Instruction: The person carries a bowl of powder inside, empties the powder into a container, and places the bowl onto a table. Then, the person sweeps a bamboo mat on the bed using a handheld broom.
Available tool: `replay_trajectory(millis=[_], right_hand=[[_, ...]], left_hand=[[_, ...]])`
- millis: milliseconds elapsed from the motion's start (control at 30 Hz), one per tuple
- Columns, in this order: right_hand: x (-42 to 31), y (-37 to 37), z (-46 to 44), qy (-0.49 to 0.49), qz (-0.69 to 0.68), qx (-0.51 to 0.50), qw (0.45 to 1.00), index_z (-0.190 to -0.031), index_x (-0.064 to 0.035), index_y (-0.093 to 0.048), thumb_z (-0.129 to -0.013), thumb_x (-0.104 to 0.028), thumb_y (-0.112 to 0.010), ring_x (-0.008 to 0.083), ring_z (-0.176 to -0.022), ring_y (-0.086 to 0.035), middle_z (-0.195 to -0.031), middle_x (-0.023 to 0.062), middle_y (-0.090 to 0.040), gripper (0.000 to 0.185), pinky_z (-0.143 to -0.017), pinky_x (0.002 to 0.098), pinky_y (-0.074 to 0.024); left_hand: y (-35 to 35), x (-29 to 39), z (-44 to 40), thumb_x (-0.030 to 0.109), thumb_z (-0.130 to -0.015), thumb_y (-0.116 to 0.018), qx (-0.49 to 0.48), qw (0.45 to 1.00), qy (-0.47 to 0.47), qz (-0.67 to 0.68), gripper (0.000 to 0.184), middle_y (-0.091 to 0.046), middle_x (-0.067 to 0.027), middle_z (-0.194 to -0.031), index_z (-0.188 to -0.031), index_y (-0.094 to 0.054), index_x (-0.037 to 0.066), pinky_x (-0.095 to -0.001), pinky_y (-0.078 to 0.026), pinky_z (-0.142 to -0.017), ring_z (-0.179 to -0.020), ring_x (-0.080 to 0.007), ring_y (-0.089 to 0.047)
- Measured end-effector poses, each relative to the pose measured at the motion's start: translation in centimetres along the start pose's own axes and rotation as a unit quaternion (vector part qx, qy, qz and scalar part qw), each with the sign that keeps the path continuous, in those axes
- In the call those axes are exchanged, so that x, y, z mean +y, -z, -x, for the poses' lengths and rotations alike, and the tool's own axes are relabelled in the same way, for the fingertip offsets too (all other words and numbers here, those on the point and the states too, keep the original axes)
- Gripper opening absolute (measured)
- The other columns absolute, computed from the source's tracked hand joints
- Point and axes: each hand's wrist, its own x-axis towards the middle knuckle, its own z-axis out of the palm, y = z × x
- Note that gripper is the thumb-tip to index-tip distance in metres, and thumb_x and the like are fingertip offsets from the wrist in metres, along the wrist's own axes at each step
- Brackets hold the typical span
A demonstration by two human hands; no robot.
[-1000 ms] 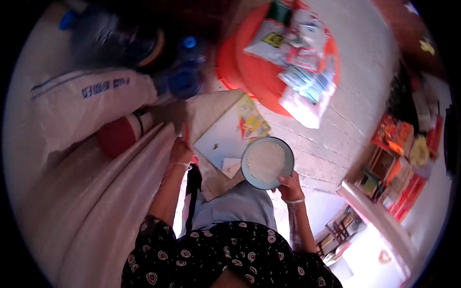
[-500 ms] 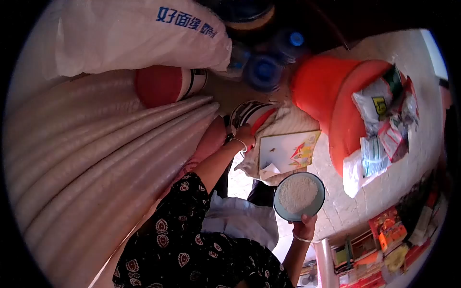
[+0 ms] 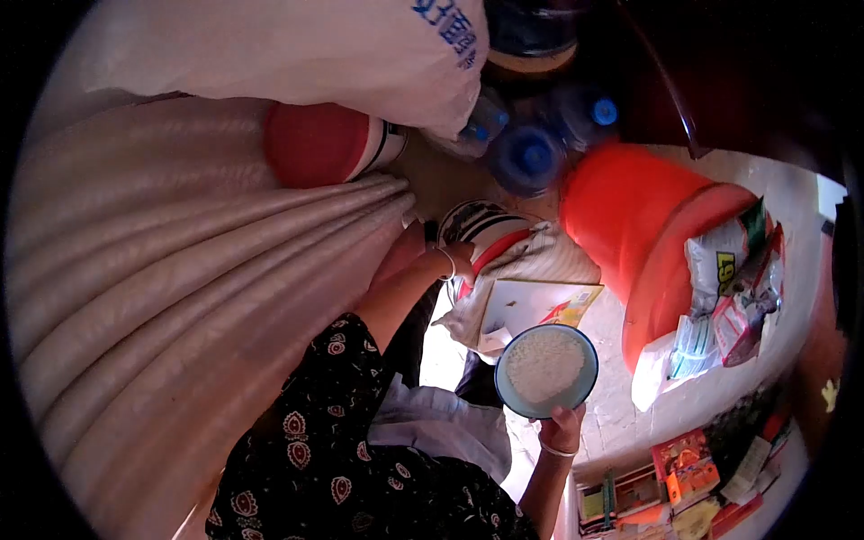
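Observation:
My right hand [image 3: 562, 430] grips the edge of a light blue bowl [image 3: 587, 385] from below, thumb at the rim. White rice [image 3: 544, 364] is heaped in the bowl, which I hold out in front of my body. My left hand [image 3: 461, 259], with a bracelet at the wrist, is closed at the red rim of a bucket [image 3: 486, 227] with black and white bands. Some of its fingertips are hidden. Close to the bowl, a white board with a coloured print [image 3: 526, 306] lies on a striped cloth sack [image 3: 567, 256].
An orange-red tub [image 3: 598, 207] to the right bears several plastic packets [image 3: 715, 261]. Big water bottles [image 3: 531, 162] stand behind. A large white sack [image 3: 297, 49], a red-lidded bucket [image 3: 315, 146] and draped pale sheeting [image 3: 180, 288] fill the left. Boxes [image 3: 684, 468] lie at lower right.
The view has turned slightly, so the surroundings have shifted. The bowl of rice sits a little further left in view and still rests in my right hand. My left hand remains at the bucket rim.

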Motion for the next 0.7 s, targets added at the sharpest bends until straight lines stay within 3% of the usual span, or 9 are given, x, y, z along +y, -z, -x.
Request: replay_trajectory(millis=[67, 167, 233, 267, 400, 467, 567, 600, 700], right_hand=[[0.2, -0.8, -0.5, 0.001, 0.008, -0.011, 1.000, -0.110, 0.0074, -0.042, -0.058, -0.024, -0.074, 0.0209, -0.064, -0.058, -0.089, 0.0129, -0.056, 0.068, -0.045, 0.0290, -0.0490], [0.5, -1.8, -1.1, -0.007, 0.023, -0.026, 0.999, -0.112, 0.0074, -0.041, -0.058, -0.019, -0.069, 0.0219, -0.065, -0.059, -0.091, 0.0134, -0.056, 0.066, -0.047, 0.0291, -0.0498], [0.4, -1.5, -1.8, -0.031, 0.034, -0.038, 0.998, -0.109, 0.0075, -0.045, -0.057, -0.017, -0.071, 0.0210, -0.071, -0.059, -0.091, 0.0108, -0.057, 0.063, -0.052, 0.0300, -0.0499], [0.1, -2.5, -1.9, -0.033, 0.041, -0.041, 0.998, -0.109, 0.0074, -0.045, -0.057, -0.016, -0.070, 0.0208, -0.074, -0.058, -0.092, 0.0105, -0.057, 0.061, -0.055, 0.0300, -0.0497], [1.3, -3.7, -2.9, -0.039, 0.113, -0.059, 0.991, -0.108, 0.0055, -0.047, -0.057, -0.010, -0.066, 0.0209, -0.084, -0.056, -0.095, 0.0101, -0.056, 0.056, -0.071, 0.0320, -0.0476], [1.6, -4.3, -3.5, -0.049, 0.120, -0.071, 0.989, -0.108, 0.0040, -0.047, -0.057, -0.009, -0.066, 0.0208, -0.083, -0.057, -0.095, 0.0106, -0.056, 0.057, -0.070, 0.0333, -0.0481], [0.8, -8.3, -4.4, -0.064, 0.137, -0.101, 0.983, -0.110, 0.0025, -0.046, -0.058, -0.010, -0.068, 0.0204, -0.077, -0.057, -0.093, 0.0109, -0.056, 0.058, -0.060, 0.0328, -0.0492], [1.0, -9.6, -4.9, -0.056, 0.161, -0.116, 0.979, -0.110, 0.0022, -0.045, -0.058, -0.011, -0.068, 0.0201, -0.074, -0.057, -0.093, 0.0109, -0.056, 0.058, -0.056, 0.0322, -0.0492], [2.5, -11.1, -7.5, -0.065, 0.126, -0.192, 0.971, -0.112, 0.0023, -0.044, -0.064, -0.007, -0.066, 0.0230, -0.071, -0.059, -0.097, 0.0132, -0.057, 0.054, -0.047, 0.0326, -0.0492]], left_hand=[[1.4, -2.7, -1.2, 0.022, -0.049, -0.075, -0.033, 0.999, -0.017, -0.035, 0.067, -0.056, -0.0240, -0.104, -0.105, -0.051, -0.005, -0.0355, -0.045, -0.082, -0.100, -0.0329, -0.054], [8.4, -3.6, 1.6, 0.026, -0.052, -0.070, 0.067, 0.990, 0.056, 0.115, 0.054, -0.058, -0.0202, -0.101, -0.099, -0.057, 0.002, -0.0384, -0.045, -0.080, -0.094, -0.0337, -0.056], [8.4, -9.3, -1.2, 0.031, -0.063, -0.065, 0.254, 0.964, 0.077, -0.019, 0.037, -0.062, -0.0116, -0.086, -0.090, -0.059, 0.006, -0.0368, -0.046, -0.075, -0.083, -0.0281, -0.059], [8.7, -13.4, -2.1, 0.032, -0.067, -0.062, 0.258, 0.965, 0.038, -0.015, 0.034, -0.061, -0.0120, -0.088, -0.089, -0.060, 0.006, -0.0372, -0.046, -0.076, -0.084, -0.0284, -0.059], [11.9, -21.8, 2.3, 0.029, -0.071, -0.059, 0.299, 0.938, 0.166, 0.058, 0.031, -0.059, -0.0126, -0.096, -0.093, -0.060, 0.008, -0.0393, -0.045, -0.074, -0.086, -0.0290, -0.057], [12.5, -23.6, 4.8, 0.026, -0.071, -0.060, 0.351, 0.867, 0.253, 0.248, 0.030, -0.059, -0.0115, -0.096, -0.095, -0.059, 0.008, -0.0392, -0.046, -0.072, -0.084, -0.0283, -0.057], [12.2, -25.3, 6.9, 0.021, -0.070, -0.061, 0.400, 0.689, 0.307, 0.521, 0.031, -0.058, -0.0099, -0.096, -0.099, -0.058, 0.009, -0.0389, -0.046, -0.070, -0.082, -0.0271, -0.056], [12.2, -26.1, 7.4, 0.020, -0.070, -0.062, 0.410, 0.622, 0.311, 0.590, 0.032, -0.058, -0.0094, -0.096, -0.100, -0.058, 0.010, -0.0388, -0.047, -0.069, -0.081, -0.0267, -0.056], [11.5, -27.8, 8.1, 0.015, -0.070, -0.063, 0.402, 0.530, 0.298, 0.684, 0.034, -0.058, -0.0078, -0.095, -0.104, -0.056, 0.010, -0.0385, -0.047, -0.066, -0.079, -0.0255, -0.055]])
